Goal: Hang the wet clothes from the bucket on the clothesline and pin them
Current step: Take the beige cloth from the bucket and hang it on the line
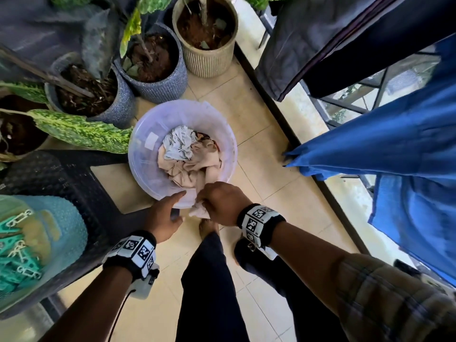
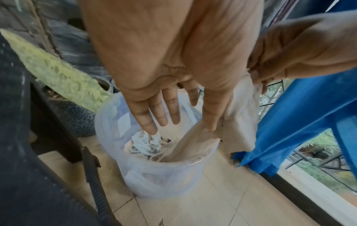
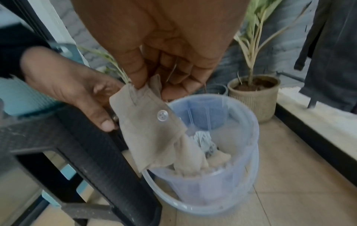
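A translucent bucket [image 1: 148, 134] stands on the tiled floor with a beige garment [image 1: 195, 166] and a pale grey cloth [image 1: 179, 143] crumpled inside. My right hand [image 1: 217, 203] pinches a corner of the beige garment [image 3: 148, 122] with a clear button on it, lifted over the bucket's near rim [image 3: 203, 211]. My left hand [image 1: 165, 213] hovers open beside it, fingers [image 2: 154, 113] straight above the bucket [image 2: 164, 183], holding nothing.
Several potted plants [image 1: 148, 60] stand behind the bucket. A dark plastic stool [image 1: 61, 174] on the left carries a teal basket of clothes pegs [image 1: 22, 245]. Blue cloth [image 1: 407, 149] and dark garments [image 1: 320, 38] hang at right by the railing.
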